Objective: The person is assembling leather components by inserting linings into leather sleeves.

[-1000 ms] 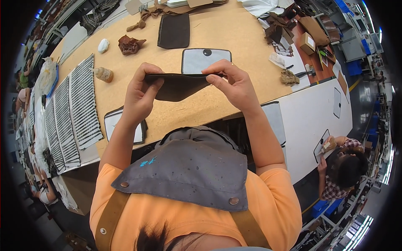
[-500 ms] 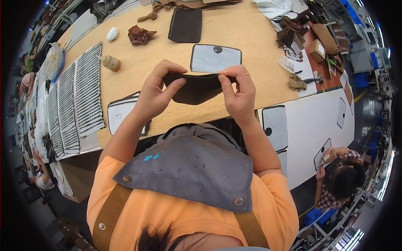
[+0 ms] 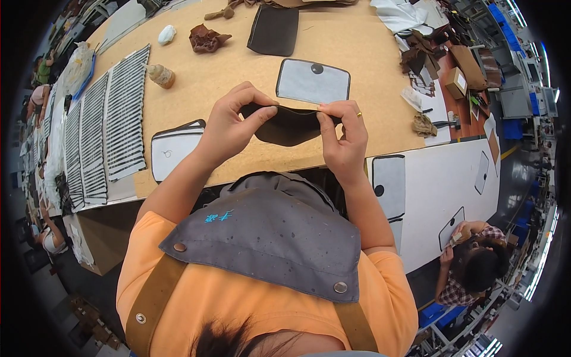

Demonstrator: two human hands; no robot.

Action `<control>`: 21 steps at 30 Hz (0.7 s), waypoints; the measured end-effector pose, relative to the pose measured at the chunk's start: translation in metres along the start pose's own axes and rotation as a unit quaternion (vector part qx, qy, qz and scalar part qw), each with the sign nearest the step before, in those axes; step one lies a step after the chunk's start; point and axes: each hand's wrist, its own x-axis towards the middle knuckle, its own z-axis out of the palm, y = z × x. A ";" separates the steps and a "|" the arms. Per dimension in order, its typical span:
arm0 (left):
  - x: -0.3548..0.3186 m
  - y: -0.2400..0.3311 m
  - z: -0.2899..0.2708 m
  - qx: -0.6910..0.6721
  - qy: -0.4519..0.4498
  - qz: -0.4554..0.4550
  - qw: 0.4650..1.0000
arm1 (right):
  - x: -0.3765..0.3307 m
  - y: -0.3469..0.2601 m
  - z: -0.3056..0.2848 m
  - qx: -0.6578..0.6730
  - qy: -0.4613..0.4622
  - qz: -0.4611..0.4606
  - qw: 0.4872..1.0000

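Note:
Both my hands hold a dark brown leather panel by its far edge, above the near side of the table. My left hand pinches its left end between thumb and fingers. At the right end, my right hand grips the same edge with thumb and fingertips. Between the hands the edge sags slightly, and the panel's body hangs toward me. Just beyond it lies a pale grey panel with a black border and a round black spot. Whether the held piece has more than one layer I cannot tell.
Bordered white panels lie at the left, near striped strip sheets and a bottle. Farther off are a black leather panel and a crumpled brown scrap. At the right, a co-worker handles a bordered panel beside a white table.
The held panel's far edge now sags a little more between my hands. My view has shifted slightly. Both hands keep their pinch at the ends.

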 end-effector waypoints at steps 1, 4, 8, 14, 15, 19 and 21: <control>0.000 0.000 0.001 -0.003 0.013 0.012 1.000 | 0.000 -0.002 -0.001 -0.001 0.000 0.000 1.000; 0.000 0.005 0.003 0.014 0.023 0.030 0.999 | 0.000 -0.004 -0.003 0.000 -0.002 0.006 1.000; 0.002 0.013 0.002 0.147 -0.004 0.073 0.986 | 0.000 -0.004 -0.006 0.004 -0.011 0.007 1.000; 0.004 0.017 0.002 0.217 -0.009 0.102 0.971 | 0.004 -0.005 -0.012 -0.028 -0.039 -0.014 0.999; 0.004 0.018 0.003 0.217 -0.009 0.102 0.971 | 0.005 -0.006 -0.013 -0.028 -0.039 -0.015 0.999; 0.005 0.020 0.007 0.215 0.019 0.100 0.971 | 0.007 -0.009 -0.017 -0.022 -0.036 0.003 0.999; 0.006 0.024 0.007 0.160 0.008 0.047 0.986 | 0.007 -0.009 -0.019 -0.018 -0.034 0.003 0.999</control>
